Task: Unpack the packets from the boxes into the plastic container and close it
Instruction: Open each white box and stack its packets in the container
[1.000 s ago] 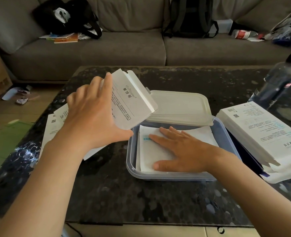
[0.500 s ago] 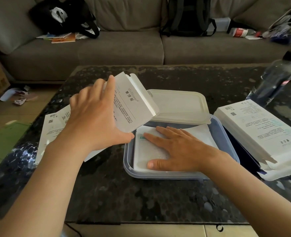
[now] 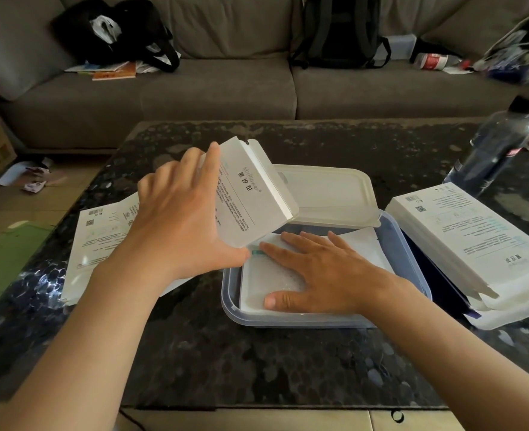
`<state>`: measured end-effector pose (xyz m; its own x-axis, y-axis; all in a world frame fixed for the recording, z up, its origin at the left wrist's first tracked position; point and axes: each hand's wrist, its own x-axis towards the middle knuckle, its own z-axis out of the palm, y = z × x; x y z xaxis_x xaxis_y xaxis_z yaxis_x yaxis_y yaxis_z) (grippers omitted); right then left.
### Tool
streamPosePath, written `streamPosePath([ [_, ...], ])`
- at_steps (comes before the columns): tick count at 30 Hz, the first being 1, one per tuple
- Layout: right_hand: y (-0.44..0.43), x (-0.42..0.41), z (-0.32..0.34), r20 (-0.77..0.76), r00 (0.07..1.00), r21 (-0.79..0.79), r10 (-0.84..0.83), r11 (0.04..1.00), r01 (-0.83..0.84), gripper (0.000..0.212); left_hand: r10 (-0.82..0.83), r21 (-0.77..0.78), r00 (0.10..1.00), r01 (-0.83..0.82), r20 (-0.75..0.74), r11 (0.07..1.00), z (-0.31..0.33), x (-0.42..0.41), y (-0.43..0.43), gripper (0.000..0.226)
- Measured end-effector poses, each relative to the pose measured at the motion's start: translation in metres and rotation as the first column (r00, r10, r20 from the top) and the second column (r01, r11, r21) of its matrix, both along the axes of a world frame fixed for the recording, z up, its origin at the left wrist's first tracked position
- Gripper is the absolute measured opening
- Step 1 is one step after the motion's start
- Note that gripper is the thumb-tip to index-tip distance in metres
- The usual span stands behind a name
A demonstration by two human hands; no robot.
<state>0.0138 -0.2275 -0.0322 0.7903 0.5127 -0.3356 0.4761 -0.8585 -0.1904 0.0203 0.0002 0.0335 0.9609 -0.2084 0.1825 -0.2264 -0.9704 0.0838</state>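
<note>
The left hand (image 3: 179, 225) reaches in from 7 o'clock, its grip clamped on a tilted white box (image 3: 250, 194), thumb below and fingers over the top edge. The box hangs over the container (image 3: 408, 244) at its 10 o'clock corner. The right hand (image 3: 322, 272) lies flat, fingers straight and spread, pressing the packets (image 3: 272, 275) inside the container at the middle of the surface (image 3: 226, 353). The stacked boxes (image 3: 462, 234) sit at 3 o'clock.

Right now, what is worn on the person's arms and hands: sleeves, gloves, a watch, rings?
Nothing shows. The left hand and right hand are bare, with no gloves or rings on the fingers in view. The left forearm and right forearm are bare to the picture's edge: no sleeves, watch or bracelet.
</note>
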Motion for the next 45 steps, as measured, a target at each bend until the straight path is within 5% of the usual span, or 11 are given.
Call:
streamPosePath([
  [5, 0.000, -0.001, 0.006, 0.077, 0.994, 0.133, -0.076, 0.989, 0.065, 0.088, -0.021, -0.004, 1.000, 0.021, 0.010, 1.000, 0.000, 0.001, -0.005, 0.145],
  [8, -0.012, 0.001, 0.025, -0.004, 0.977, 0.276, -0.212, 0.939, 0.205, 0.060, -0.039, -0.002, 0.999, 0.039, 0.019, 0.999, 0.000, 0.000, -0.008, 0.144],
  [11, -0.032, 0.006, 0.048, 0.071, 0.930, 0.327, -0.359, 0.890, 0.319, 0.021, -0.071, -0.014, 0.997, 0.071, 0.032, 0.997, 0.000, -0.001, -0.010, 0.142],
  [14, -0.039, 0.004, 0.066, 0.039, 0.847, 0.630, -0.530, 0.671, 0.391, 0.010, -0.126, -0.008, 0.991, 0.127, 0.046, 0.992, 0.000, -0.003, -0.012, 0.141],
  [17, -0.025, -0.004, 0.074, -0.089, 0.844, 0.787, -0.529, 0.482, 0.385, 0.010, -0.194, 0.008, 0.980, 0.194, 0.045, 0.981, 0.001, -0.007, -0.018, 0.140],
  [21, -0.017, -0.004, 0.065, -0.139, 0.855, 0.764, -0.499, 0.495, 0.413, 0.016, -0.292, 0.044, 0.955, 0.290, 0.057, 0.956, -0.001, -0.014, -0.028, 0.135],
  [29, -0.015, 0.003, 0.048, 0.052, 0.828, 0.613, -0.558, 0.673, 0.415, 0.019, -0.364, 0.113, 0.921, 0.350, 0.139, 0.930, -0.008, -0.020, -0.044, 0.128],
  [45, -0.031, 0.004, 0.065, -0.232, 0.779, 0.748, -0.582, 0.405, 0.526, 0.022, -0.278, 0.071, 0.955, 0.272, 0.101, 0.960, -0.003, -0.011, -0.021, 0.128],
])
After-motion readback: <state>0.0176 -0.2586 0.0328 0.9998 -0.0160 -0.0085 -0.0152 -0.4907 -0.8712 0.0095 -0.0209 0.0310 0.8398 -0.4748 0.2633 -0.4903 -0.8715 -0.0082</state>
